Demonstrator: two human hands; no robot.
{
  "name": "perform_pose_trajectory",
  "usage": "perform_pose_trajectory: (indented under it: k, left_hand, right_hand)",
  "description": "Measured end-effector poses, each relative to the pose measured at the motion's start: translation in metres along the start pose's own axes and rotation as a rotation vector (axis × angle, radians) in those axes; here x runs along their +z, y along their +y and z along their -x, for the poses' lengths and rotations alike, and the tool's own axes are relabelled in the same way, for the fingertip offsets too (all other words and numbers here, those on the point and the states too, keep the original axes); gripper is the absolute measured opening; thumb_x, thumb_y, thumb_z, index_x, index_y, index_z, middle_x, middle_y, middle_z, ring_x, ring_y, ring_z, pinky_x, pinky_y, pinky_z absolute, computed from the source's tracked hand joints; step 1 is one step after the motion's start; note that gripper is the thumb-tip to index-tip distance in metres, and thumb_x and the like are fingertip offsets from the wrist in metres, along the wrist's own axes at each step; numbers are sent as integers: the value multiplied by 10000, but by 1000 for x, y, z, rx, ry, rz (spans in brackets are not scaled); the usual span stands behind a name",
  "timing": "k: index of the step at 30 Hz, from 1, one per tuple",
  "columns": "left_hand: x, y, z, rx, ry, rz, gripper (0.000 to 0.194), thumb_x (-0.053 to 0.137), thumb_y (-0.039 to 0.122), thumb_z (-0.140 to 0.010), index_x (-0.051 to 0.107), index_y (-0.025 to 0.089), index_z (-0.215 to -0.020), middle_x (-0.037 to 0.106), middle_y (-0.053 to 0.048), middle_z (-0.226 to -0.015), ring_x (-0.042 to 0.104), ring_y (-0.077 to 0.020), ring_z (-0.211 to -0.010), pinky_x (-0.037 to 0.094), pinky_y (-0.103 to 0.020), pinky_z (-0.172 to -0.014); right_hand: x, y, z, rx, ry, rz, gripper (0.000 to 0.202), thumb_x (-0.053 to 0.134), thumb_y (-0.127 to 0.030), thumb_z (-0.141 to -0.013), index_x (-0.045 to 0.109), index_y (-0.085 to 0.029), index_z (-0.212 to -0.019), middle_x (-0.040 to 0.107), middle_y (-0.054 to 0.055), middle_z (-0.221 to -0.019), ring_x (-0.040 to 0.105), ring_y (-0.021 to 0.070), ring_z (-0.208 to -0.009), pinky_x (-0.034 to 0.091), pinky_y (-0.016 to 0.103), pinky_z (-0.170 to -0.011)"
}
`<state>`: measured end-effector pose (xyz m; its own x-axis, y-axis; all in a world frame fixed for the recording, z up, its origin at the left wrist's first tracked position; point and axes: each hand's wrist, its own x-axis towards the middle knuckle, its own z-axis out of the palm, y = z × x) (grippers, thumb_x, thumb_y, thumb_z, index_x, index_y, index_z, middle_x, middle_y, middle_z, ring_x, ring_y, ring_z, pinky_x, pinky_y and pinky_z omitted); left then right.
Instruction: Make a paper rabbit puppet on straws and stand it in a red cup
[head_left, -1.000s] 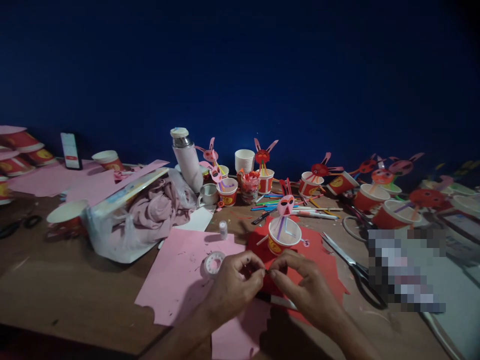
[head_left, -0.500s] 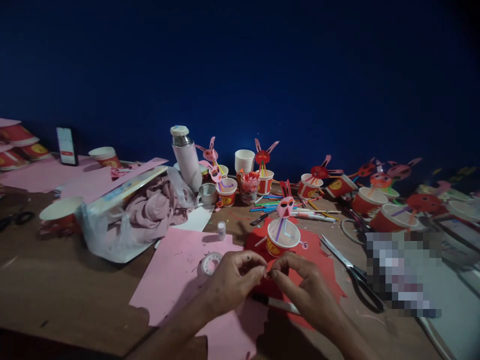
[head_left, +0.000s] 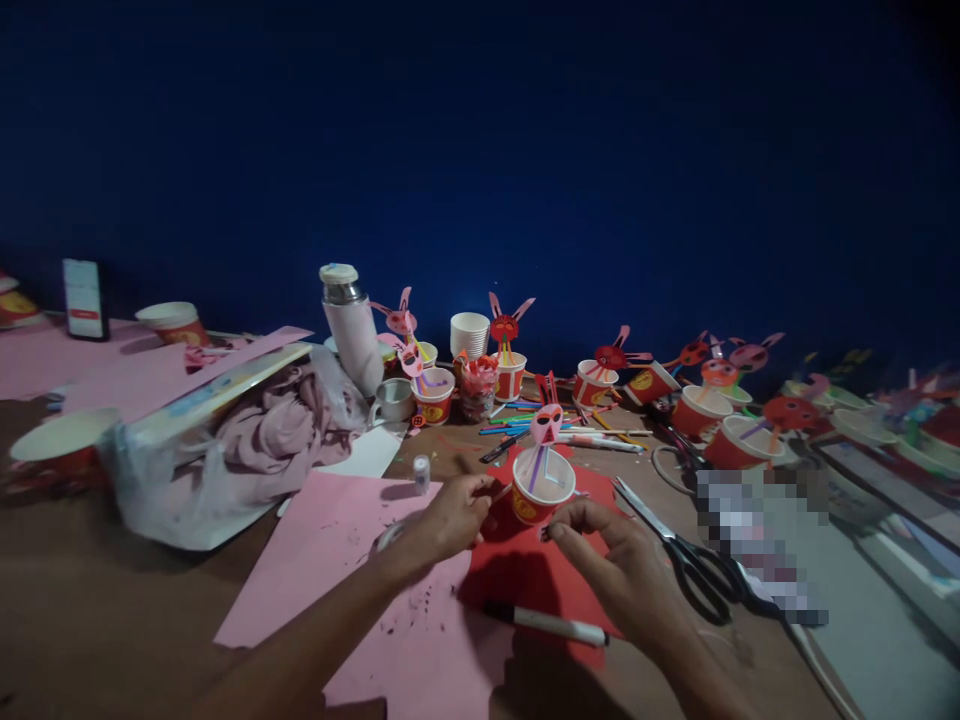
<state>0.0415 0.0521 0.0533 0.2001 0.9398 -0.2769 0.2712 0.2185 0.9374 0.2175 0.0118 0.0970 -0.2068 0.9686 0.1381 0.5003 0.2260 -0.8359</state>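
Note:
A paper cup [head_left: 544,490] with a pink rabbit face [head_left: 547,424] on purple strips stands on red paper [head_left: 592,580]. Just left of the cup is my left hand [head_left: 457,515], its fingers curled near the cup's side; what they hold, if anything, is hidden. My right hand [head_left: 611,550] pinches a small dark-marked piece [head_left: 545,534] between thumb and forefinger, in front of the cup. A marker [head_left: 559,625] lies below the hands. Under my left forearm, a tape roll [head_left: 390,537] rests partly hidden on pink paper [head_left: 300,560].
Scissors [head_left: 694,570] lie at the right. Behind are colored sticks [head_left: 525,415], several rabbit cups, a stack of white cups [head_left: 469,333] and a flask [head_left: 352,335]. To the left are a plastic bag [head_left: 172,490] and a phone [head_left: 85,300]. A small bottle [head_left: 421,475] stands on the pink paper.
My hands have moved apart. The left has gone to the cup's left side, and the right holds the small piece near the cup's front. The view has shifted rightward.

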Motion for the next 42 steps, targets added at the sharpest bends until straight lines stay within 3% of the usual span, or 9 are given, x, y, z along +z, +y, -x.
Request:
perform_pose_trajectory:
  k: [6, 11, 15, 24, 31, 42]
  left_hand:
    - [-2, -13, -9, -16, -78, 136, 293, 431, 95, -665, 610, 114, -897, 652, -49, -759, 582, -114, -568, 428, -199, -476]
    - [-3, -23, -16, -5, -62, 269, 222, 454, 29, -615, 620, 102, -742, 616, -5, -598, 548, -83, -502, 420, -185, -508]
    - [-4, -27, -17, -4, -69, 358, 259, 432, -1, -611, 632, 96, -744, 606, -2, -570, 534, -84, -460, 419, -194, -476]
    - [-4, -23, -12, -32, -69, 417, 330, 352, -84, -613, 628, 80, -690, 548, 21, -440, 501, -79, -375, 400, -181, -405]
    - [-4, -22, -9, -29, -88, 438, 367, 351, -110, -577, 642, 93, -673, 528, 39, -408, 491, -68, -381, 383, -158, -415]
    - [-1, -22, -4, 23, -103, 424, 386, 331, -112, -544, 642, 95, -642, 506, 40, -402, 482, -76, -401, 382, -178, -449]
  right_hand:
    - [7, 1, -7, -158, 73, 155, 141, 494, -232, -781, 581, -191, -678, 604, 0, -678, 563, 146, -666, 439, 248, -644]
    - [36, 8, -18, -391, 167, 333, 134, 503, -172, -795, 615, -213, -735, 597, 56, -1001, 523, 199, -944, 416, 333, -782]
    - [56, 8, -25, -466, 190, 557, 129, 528, -166, -788, 630, -224, -735, 614, 36, -1050, 461, 235, -1041, 360, 397, -865]
    - [68, 20, -29, -492, 274, 880, 122, 529, -170, -790, 618, -210, -717, 584, 48, -1151, 369, 262, -1182, 309, 420, -891]
    - [73, 24, -28, -554, 268, 957, 112, 553, -186, -792, 629, -197, -711, 534, 74, -1218, 337, 267, -1214, 275, 440, -947]
    - [75, 27, -23, -520, 250, 1020, 172, 468, -140, -826, 620, -165, -749, 511, 114, -1231, 363, 273, -1181, 335, 445, -906]
